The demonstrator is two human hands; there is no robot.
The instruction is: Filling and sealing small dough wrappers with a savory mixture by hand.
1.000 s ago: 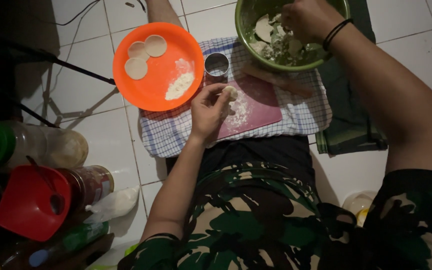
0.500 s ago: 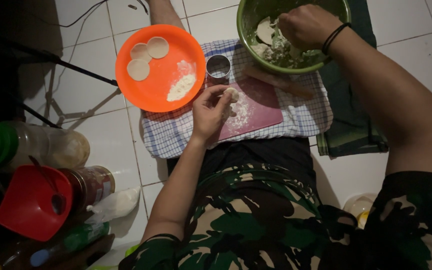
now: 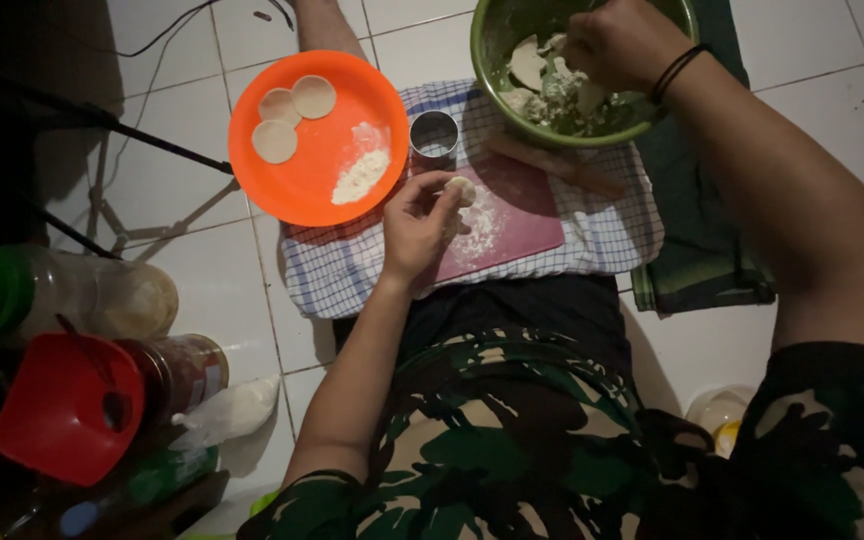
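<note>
Pale, floury dough is what both hands are busy with. The left hand (image 3: pixel 417 222) has its fingers curled nearly closed around a small whitish lump of dough (image 3: pixel 462 189), pinched at the fingertips and held just above the dusted maroon plastic cutting board (image 3: pixel 512 225). Just beyond that pinch, away from the body, stands a short round metal cutter ring (image 3: pixel 434 135); to the far side of it lies the round orange plastic plate (image 3: pixel 317 140), carrying three flat pale dough discs (image 3: pixel 274 141) and a small heap of white flour (image 3: pixel 362 176). The right hand (image 3: pixel 620 42) is sunk into the round green bowl (image 3: pixel 497 85), fingers closed over the crumbly greyish filling mix (image 3: pixel 562 100); exactly what it has gathered there cannot be made out. A brown wooden rolling pin (image 3: pixel 552 165) lies between the bowl and the board, and a blue-and-white checked cloth (image 3: pixel 342 270) sits under everything.

Judging from this, the soft lump could stick to the fingers or smear out of shape if it is squeezed too hard, since the grip is bare skin on tacky dough. With the right forearm leaning over the bowl's rim, a careless pull might tip the bowl toward the board. The cutter ring, sitting just beside the left knuckles, could easily be knocked over.
</note>
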